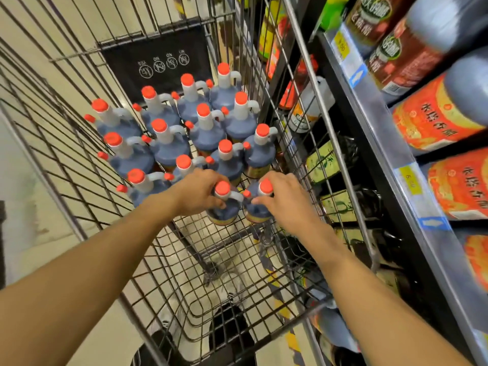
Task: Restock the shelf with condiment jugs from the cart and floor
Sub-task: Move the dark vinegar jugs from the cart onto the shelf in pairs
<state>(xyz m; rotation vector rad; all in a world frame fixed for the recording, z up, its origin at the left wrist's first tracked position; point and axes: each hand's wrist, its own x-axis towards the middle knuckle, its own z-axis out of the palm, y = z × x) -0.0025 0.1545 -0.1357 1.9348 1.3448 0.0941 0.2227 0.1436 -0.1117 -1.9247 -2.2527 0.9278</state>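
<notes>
Gripped by the necks in the cart (148,260), a jug (224,204) in the left hand (196,191) and another (257,204) in the right hand (284,199), and liable to slip or knock neighbouring jugs (206,125) if lifted carelessly.

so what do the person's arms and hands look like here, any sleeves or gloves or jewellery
Both arms are bare from the bottom edge of the frame to the fingertips: no sleeves in view. The left hand and the right hand wear no gloves, and no rings, watch or wristbands show on the visible sides of the fingers and wrists.
</notes>
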